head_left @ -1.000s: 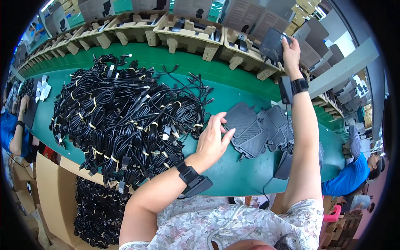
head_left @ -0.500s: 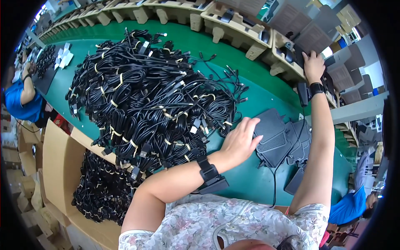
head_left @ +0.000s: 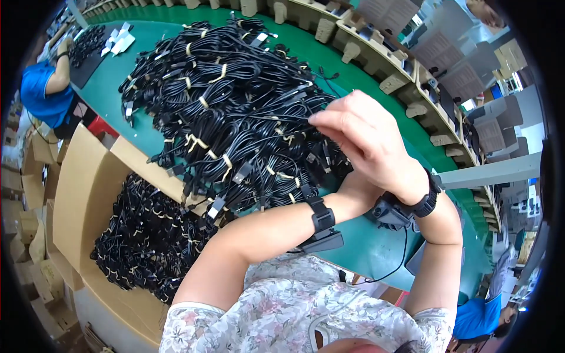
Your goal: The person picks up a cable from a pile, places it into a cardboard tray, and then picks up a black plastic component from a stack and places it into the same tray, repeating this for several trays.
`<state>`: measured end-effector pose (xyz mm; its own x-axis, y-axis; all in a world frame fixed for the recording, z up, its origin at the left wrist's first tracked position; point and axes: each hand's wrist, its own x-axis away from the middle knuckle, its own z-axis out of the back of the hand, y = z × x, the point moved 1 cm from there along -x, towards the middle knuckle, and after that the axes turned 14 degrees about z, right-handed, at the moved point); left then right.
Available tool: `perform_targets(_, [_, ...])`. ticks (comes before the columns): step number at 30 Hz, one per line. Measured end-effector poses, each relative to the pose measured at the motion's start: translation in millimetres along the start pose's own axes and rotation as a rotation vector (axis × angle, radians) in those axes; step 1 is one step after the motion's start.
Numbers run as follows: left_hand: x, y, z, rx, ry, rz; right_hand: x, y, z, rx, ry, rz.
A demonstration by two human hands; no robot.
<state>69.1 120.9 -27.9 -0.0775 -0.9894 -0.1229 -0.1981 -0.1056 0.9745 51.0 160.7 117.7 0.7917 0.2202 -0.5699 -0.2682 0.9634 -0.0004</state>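
Black bundled cables (head_left: 229, 112) lie heaped on the green surface (head_left: 118, 100) just beyond both hands. A second ago the right hand (head_left: 365, 138) reached far up to the grey trays and the left lay flat on dark sheets; now the right hand has come back, fingers pinched together at the heap's near edge, covering the left hand, whose grip I cannot tell. More cables fill a cardboard box (head_left: 88, 194) below the left forearm. The work seems to have turned to the cables.
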Motion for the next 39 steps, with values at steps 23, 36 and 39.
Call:
perform_targets(23, [-12.4, -13.1, 20.0, 0.628, -0.518, -0.385, -36.8, -21.1, -25.5, -0.438, 0.053, -0.252])
perform_targets(36, [-8.8, 27.7, 29.5, 0.755, -0.196, 0.225, 102.9, -29.7, 56.3, -0.424, 0.333, -0.957])
perform_targets(39, [-4.8, 25.9, 19.1, 0.703, -0.122, 0.267, 104.9, -47.5, 46.8, -0.106, 0.068, -0.861])
